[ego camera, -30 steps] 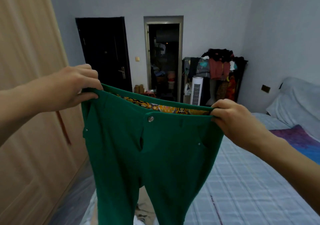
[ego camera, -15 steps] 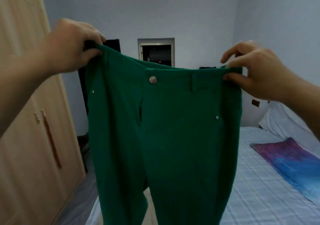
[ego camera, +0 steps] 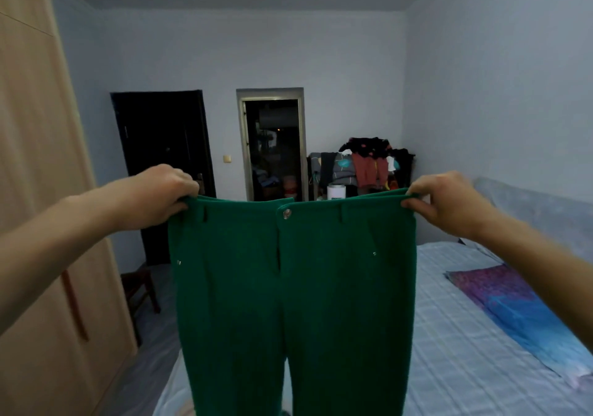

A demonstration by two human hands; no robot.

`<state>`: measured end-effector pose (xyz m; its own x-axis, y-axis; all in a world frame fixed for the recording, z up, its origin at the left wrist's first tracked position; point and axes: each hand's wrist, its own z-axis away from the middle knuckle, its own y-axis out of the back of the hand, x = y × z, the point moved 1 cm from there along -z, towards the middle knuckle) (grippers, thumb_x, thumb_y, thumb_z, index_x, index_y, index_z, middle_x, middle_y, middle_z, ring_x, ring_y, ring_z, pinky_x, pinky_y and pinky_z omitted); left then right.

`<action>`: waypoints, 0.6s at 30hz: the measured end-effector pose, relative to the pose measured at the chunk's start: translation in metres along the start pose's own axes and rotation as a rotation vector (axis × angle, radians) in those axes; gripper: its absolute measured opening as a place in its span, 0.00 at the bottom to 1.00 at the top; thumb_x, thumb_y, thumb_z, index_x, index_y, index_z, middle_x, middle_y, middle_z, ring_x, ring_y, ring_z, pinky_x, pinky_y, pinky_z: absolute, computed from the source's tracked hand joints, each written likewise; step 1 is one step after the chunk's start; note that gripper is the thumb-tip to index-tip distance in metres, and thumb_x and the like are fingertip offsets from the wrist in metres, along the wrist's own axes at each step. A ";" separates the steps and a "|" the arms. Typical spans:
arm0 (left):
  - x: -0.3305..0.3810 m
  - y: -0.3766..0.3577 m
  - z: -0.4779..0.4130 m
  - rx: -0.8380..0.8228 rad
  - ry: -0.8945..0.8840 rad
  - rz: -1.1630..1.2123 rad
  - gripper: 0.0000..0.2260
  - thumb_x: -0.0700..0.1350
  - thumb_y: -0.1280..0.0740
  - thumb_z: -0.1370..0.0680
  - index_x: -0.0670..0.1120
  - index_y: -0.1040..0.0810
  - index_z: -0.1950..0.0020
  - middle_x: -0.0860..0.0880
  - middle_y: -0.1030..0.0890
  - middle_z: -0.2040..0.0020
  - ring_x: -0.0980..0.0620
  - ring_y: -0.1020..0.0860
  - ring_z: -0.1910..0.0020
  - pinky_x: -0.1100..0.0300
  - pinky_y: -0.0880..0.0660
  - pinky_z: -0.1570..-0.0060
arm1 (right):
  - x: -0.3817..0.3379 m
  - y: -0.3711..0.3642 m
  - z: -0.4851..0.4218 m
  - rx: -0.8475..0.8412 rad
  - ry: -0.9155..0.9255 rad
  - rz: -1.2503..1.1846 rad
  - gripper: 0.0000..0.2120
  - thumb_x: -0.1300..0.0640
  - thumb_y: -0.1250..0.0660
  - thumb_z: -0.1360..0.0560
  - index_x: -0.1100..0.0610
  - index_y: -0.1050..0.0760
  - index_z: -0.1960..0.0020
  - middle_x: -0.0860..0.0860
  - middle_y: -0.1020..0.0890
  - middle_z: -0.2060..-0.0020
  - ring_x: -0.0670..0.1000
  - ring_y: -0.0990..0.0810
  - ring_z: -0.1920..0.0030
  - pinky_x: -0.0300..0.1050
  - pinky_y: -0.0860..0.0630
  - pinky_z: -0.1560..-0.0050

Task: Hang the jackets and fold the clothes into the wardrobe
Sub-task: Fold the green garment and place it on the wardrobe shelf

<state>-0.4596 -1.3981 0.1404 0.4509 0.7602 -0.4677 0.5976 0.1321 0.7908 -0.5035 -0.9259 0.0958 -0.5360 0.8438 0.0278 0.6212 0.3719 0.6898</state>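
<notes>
1. Green trousers [ego camera: 288, 287] hung in mid-air, front facing the camera. The waistband was pulled flat and level. Both legs dropped straight down, and their ends were out of frame at the bottom.
2. Left hand [ego camera: 160, 200] pinched the left waistband corner and right hand [ego camera: 446, 204] pinched the right one, thumbs on the front face.
3. The fly was closed, with a silver button [ego camera: 286, 213] at the waist centre. A belt loop sat on each side, and small rivets marked the pocket corners.
4. Wardrobe [ego camera: 32, 159] was tall and of light wood, doors closed, along the left side. A long reddish-brown handle [ego camera: 75, 306] ran vertically on it.
5. Clothes pile [ego camera: 365, 165] of mixed black, red and grey garments was heaped in the far corner, well apart from the trousers.
</notes>
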 end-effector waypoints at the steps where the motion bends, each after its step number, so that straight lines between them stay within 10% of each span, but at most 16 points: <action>1: 0.000 -0.005 0.005 -0.044 0.017 0.008 0.05 0.38 0.25 0.27 0.45 0.20 0.56 0.51 0.20 0.58 0.51 0.24 0.60 0.61 0.29 0.58 | -0.002 0.000 0.000 0.044 0.002 -0.035 0.02 0.62 0.24 0.29 0.61 0.15 0.59 0.54 0.16 0.67 0.50 0.25 0.70 0.36 0.32 0.63; 4: 0.007 -0.011 0.017 -0.112 0.030 0.082 0.05 0.38 0.29 0.24 0.47 0.21 0.54 0.54 0.23 0.56 0.55 0.29 0.59 0.67 0.35 0.58 | -0.006 -0.001 -0.002 0.114 -0.021 -0.145 0.02 0.65 0.25 0.29 0.60 0.15 0.57 0.51 0.18 0.69 0.51 0.23 0.71 0.25 0.32 0.66; 12: 0.005 -0.014 0.042 -0.073 0.074 0.161 0.03 0.45 0.31 0.22 0.50 0.21 0.56 0.57 0.25 0.57 0.60 0.27 0.61 0.69 0.33 0.62 | -0.011 -0.012 0.001 0.098 -0.147 -0.527 0.17 0.68 0.28 0.27 0.44 0.19 0.58 0.55 0.15 0.66 0.62 0.17 0.66 0.55 0.19 0.65; 18: 0.009 -0.005 0.055 0.082 0.055 0.301 0.23 0.64 0.41 0.22 0.48 0.21 0.63 0.56 0.26 0.64 0.58 0.26 0.67 0.66 0.30 0.67 | -0.011 -0.014 0.012 -0.060 -0.222 -0.573 0.11 0.67 0.27 0.28 0.52 0.17 0.62 0.48 0.16 0.72 0.50 0.18 0.72 0.38 0.23 0.70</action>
<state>-0.4223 -1.4266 0.1109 0.5801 0.7911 -0.1940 0.4955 -0.1537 0.8549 -0.4995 -0.9354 0.0775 -0.6389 0.5791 -0.5064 0.2327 0.7729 0.5903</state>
